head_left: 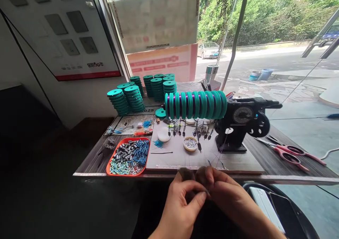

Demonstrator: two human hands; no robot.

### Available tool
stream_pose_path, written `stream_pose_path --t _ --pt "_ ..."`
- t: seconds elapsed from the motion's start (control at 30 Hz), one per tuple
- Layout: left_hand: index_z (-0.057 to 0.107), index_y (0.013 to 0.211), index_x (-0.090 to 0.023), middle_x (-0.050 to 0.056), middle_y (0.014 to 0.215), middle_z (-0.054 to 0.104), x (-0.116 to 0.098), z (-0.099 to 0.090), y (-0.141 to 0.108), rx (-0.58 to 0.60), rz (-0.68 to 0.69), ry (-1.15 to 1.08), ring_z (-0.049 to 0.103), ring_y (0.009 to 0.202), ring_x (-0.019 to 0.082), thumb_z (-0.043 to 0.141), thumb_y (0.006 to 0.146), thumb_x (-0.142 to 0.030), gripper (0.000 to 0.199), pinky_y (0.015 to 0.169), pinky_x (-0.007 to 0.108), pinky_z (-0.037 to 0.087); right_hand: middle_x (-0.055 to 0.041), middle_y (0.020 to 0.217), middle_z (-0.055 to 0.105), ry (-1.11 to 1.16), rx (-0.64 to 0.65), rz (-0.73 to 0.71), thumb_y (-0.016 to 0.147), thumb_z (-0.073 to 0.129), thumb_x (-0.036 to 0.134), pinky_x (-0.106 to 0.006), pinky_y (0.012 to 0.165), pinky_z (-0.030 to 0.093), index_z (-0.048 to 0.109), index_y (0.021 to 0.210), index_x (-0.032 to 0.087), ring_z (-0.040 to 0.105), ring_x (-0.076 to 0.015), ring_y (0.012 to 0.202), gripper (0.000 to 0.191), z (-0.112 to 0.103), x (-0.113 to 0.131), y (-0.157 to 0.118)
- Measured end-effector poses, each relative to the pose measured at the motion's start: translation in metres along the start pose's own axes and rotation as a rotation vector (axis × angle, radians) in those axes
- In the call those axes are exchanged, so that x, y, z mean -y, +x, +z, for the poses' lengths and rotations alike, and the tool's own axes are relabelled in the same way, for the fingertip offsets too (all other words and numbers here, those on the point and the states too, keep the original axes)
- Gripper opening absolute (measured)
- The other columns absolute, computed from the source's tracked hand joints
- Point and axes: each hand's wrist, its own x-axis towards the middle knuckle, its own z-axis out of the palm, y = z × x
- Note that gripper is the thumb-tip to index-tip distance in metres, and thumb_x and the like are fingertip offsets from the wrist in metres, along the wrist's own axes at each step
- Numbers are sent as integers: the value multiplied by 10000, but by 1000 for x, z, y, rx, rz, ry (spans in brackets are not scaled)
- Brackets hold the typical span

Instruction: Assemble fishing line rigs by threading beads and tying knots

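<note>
The black winder [237, 133] stands on a pale board [169, 161] on the tabletop [91, 161]. Left of it runs its row of teal spools [196, 104], small dark pieces [200, 147] dangling below. Behind and left of the winder rise stacks of teal spools [157, 88]; left and nearer sit a dish of pale beads [190, 150] and, farther left, a red tray [109, 165] of small parts. Right of it lie pink-handled scissors [280, 147].

In front of the winder, slightly left, the left hand [182, 200] and right hand [227, 193] meet, fingers drawn closed. Whatever they grip is too small and dark to make out, and the right fingertips are partly covered. The spool row screens the board's far part; both forearms are cut off below.
</note>
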Motion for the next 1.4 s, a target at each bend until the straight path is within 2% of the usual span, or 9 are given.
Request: stream_pose_path --t 0.1,0.2,0.33,0.47,0.6,0.73,0.97,1.23,1.4 --pt "737 663 -189 46 707 602 6 3 -1 -48 -71 -304 530 722 176 716 678 -287 102 678 260 409 25 711 526 105 -18 -65 621 673 198 -236 633 421 517 620 218 491 -118 634 157 5 -3 6" --pt "727 665 -155 17 633 578 13 9 1 -58 -322 -764 463 598 96 806 562 -280 180 521 185 342 23 707 548 152 -53 -88 627 692 221 -222 614 428 526 609 221 505 -114 632 167 2 -5 8" --pt "704 609 -94 1 582 544 11 11 3 9 -523 -928 408 534 43 854 449 -190 239 448 147 269 7 797 655 30 -55 -22 639 656 186 -220 549 431 632 710 239 509 -92 537 92 -9 -1 2" --pt "695 600 -72 25 593 569 8 9 2 56 -573 -881 462 561 60 835 455 -173 226 444 143 276 -35 993 676 -524 -108 -120 728 623 214 -249 593 482 667 987 262 593 -124 609 267 -20 0 -11" --pt "678 573 -83 35 610 597 10 11 2 36 -626 -816 420 527 54 817 435 -162 212 452 161 275 -9 745 685 -1021 -230 -484 795 608 278 -203 605 501 676 819 235 642 -146 669 84 -29 -11 -19" --pt "638 550 -102 20 598 571 13 14 5 52 -643 -704 405 535 71 747 464 -169 153 486 193 268 -7 627 649 -1405 -240 -802 892 476 243 -169 510 477 634 765 196 621 -115 538 209 -32 -18 -22" --pt "582 572 -164 -4 618 502 12 14 5 43 -240 -7 438 633 147 586 648 -174 76 607 265 320 -23 533 575 -1998 23 -1239 924 279 75 -245 493 373 631 808 130 507 -120 474 375 -12 10 -40" --pt "580 626 -160 10 707 519 2 2 3 30 -23 -105 454 718 162 589 740 -239 140 669 259 362 13 655 591 -2186 711 -881 843 514 139 -289 510 261 543 793 205 464 -149 584 87 29 64 14" --pt "585 626 -152 -8 618 508 0 -7 11 -9 -106 -120 426 606 128 559 734 -179 115 615 254 352 27 605 581 -2141 670 -596 765 564 61 -249 496 237 562 779 183 434 -107 508 122 35 70 36"
